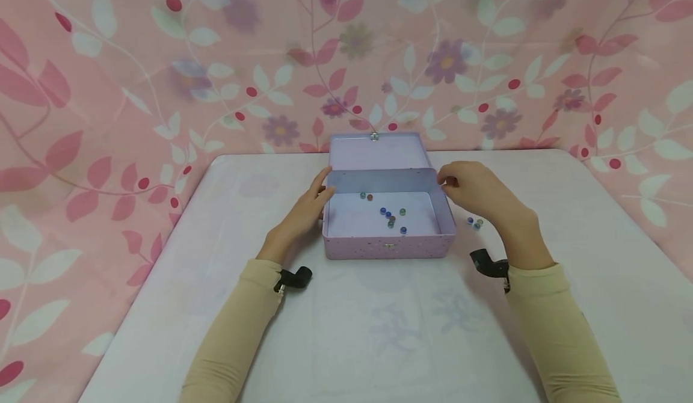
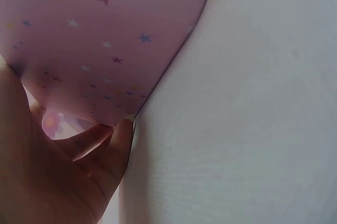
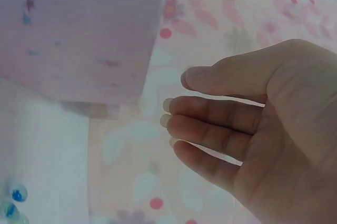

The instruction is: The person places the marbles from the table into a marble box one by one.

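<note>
Right grip [image 1: 478,192] bends, its pinch unclear to me; left grip [image 1: 301,212] spreads against the box [image 1: 354,248]. Dropping the right carelessly could scatter marbles [image 1: 476,226] right of centre.

R wrist view: box [image 3: 79,40] blurred, marbles [image 3: 9,210] pt. cut off.

A curtained-off tabletop corner, room type unclear: pink floral cloth [image 1: 216,48] around a white-topped table [image 1: 335,343].
</note>
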`<state>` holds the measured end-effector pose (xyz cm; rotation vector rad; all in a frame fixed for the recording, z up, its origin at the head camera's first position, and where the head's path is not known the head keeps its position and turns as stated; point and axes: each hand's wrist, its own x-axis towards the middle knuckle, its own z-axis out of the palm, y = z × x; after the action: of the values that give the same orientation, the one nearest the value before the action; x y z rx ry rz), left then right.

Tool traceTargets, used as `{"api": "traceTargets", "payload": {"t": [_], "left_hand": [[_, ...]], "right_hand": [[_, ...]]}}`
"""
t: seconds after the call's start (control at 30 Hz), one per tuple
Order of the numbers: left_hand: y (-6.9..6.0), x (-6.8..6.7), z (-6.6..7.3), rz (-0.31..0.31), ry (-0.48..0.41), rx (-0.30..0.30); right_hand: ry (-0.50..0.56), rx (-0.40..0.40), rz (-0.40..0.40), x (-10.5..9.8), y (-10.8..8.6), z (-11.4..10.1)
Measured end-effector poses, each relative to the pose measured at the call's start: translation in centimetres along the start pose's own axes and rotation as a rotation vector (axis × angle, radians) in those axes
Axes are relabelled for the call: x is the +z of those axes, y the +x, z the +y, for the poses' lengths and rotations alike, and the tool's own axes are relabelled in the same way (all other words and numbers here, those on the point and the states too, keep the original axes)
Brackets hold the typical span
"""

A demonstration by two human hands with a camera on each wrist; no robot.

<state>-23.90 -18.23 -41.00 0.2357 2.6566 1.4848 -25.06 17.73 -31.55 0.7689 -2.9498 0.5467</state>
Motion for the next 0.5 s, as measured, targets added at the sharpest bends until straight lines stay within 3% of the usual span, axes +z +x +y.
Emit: {"api": "traceTargets", "payload": {"t": [0.1,0.33,0.5], "left_hand": [[0.1,0.0,-0.1,-0.002,0.001,0.002],[0.3,0.0,-0.5,0.001,0.006,0.004],[0.5,0.1,-0.6,0.0,0.009,0.002]], "right_hand": [[-0.009,0.029,-0.03,-0.5,-0.2,0.9],[-0.034,0.14,-0.211,-1.0,-0.9,3.2],[-0.045,0.191,-0.293,-0.6,-1.0,4.1]]}}
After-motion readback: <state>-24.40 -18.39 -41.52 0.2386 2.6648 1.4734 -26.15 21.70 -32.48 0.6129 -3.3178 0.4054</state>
